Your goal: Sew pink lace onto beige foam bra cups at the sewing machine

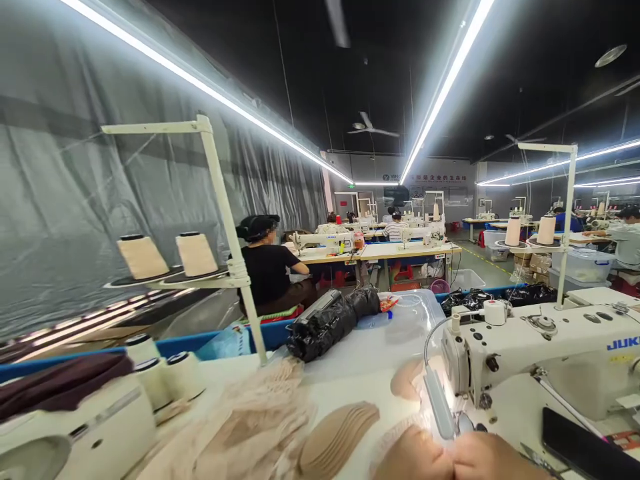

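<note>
At the bottom edge, my left hand (413, 457) and my right hand (493, 459) come together just below the needle area of a white sewing machine (535, 347). Both sets of fingers look closed, their tips nearly meeting under a bright lamp (440, 403). Pale beige lace fabric (387, 443) shows beside my left hand, which appears to grip it. Whatever is between my right fingers is hidden. A beige curved piece (407, 380) lies behind the lamp. Left of my hands rests a stack of tan cup-shaped pieces (340, 437), next to a heap of beige fabric (240, 427).
A black phone (585, 443) lies at the right. Behind the table surface are a black plastic-wrapped bundle (327, 327) and a clear plastic lid (420, 313). Thread stands hold cones (197, 253) on the left. A person in black (267, 273) sits ahead; other workers sit further back.
</note>
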Action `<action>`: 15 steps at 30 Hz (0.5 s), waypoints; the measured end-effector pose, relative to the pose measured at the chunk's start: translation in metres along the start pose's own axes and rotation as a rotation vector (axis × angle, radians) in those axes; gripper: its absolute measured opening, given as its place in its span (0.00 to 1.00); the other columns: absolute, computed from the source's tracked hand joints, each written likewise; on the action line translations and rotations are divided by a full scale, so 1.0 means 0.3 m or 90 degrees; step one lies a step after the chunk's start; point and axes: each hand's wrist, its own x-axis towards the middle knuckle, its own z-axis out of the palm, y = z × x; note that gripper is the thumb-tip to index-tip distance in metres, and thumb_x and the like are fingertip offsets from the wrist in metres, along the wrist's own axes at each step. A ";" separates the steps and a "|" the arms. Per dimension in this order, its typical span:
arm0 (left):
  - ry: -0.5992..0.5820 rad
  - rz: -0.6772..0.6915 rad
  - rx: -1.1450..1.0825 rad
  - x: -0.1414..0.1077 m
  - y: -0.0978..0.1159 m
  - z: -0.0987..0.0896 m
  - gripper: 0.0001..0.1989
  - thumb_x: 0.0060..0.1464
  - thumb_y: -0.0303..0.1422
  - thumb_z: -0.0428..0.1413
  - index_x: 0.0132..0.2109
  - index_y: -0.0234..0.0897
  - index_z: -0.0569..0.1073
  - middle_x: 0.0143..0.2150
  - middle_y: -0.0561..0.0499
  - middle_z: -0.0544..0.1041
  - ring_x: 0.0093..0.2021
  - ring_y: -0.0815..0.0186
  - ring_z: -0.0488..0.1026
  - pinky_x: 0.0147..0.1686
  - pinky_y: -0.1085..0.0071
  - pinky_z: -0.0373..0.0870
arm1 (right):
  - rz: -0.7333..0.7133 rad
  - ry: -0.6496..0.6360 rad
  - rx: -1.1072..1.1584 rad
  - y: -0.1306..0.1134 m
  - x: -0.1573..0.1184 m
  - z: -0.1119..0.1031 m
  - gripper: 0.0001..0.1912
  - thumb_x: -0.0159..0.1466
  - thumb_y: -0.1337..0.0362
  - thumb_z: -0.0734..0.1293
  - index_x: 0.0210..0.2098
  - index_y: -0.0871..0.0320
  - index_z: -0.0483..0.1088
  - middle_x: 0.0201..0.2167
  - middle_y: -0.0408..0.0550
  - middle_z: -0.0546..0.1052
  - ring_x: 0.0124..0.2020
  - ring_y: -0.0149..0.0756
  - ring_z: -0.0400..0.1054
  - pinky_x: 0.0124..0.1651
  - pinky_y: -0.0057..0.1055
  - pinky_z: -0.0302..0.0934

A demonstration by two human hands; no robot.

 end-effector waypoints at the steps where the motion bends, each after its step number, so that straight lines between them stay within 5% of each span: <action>1: -0.008 0.004 0.009 0.009 0.008 0.015 0.14 0.63 0.31 0.62 0.28 0.39 0.71 0.26 0.54 0.72 0.26 0.66 0.66 0.28 0.67 0.58 | -0.022 -0.016 0.006 0.014 -0.014 -0.004 0.07 0.72 0.64 0.68 0.39 0.47 0.77 0.33 0.36 0.83 0.31 0.31 0.73 0.32 0.23 0.62; 3: -0.015 0.008 0.044 0.003 0.029 0.025 0.15 0.60 0.30 0.64 0.28 0.38 0.67 0.29 0.53 0.75 0.29 0.65 0.69 0.28 0.65 0.56 | -0.055 -0.038 0.022 0.030 -0.051 -0.013 0.09 0.72 0.67 0.66 0.48 0.49 0.76 0.48 0.45 0.84 0.46 0.38 0.76 0.46 0.28 0.68; 5: -0.007 -0.007 0.080 -0.019 0.056 0.009 0.16 0.58 0.28 0.64 0.28 0.38 0.65 0.31 0.52 0.74 0.32 0.63 0.70 0.30 0.64 0.56 | -0.038 -0.051 0.026 0.033 -0.089 -0.026 0.14 0.71 0.74 0.62 0.49 0.52 0.75 0.50 0.51 0.82 0.50 0.44 0.74 0.49 0.35 0.68; 10: -0.006 -0.056 0.078 -0.040 0.111 -0.047 0.13 0.60 0.27 0.61 0.30 0.38 0.65 0.33 0.52 0.73 0.34 0.63 0.69 0.33 0.64 0.60 | 0.024 -0.161 -0.021 0.017 -0.125 -0.070 0.18 0.73 0.75 0.58 0.50 0.48 0.72 0.41 0.46 0.76 0.41 0.41 0.72 0.38 0.33 0.63; 15: -0.006 -0.059 0.061 -0.027 0.115 -0.049 0.13 0.62 0.28 0.58 0.30 0.39 0.65 0.33 0.51 0.73 0.33 0.63 0.68 0.33 0.63 0.62 | 0.031 -0.175 -0.023 0.020 -0.125 -0.076 0.18 0.74 0.74 0.57 0.51 0.47 0.72 0.40 0.47 0.76 0.40 0.41 0.73 0.36 0.34 0.63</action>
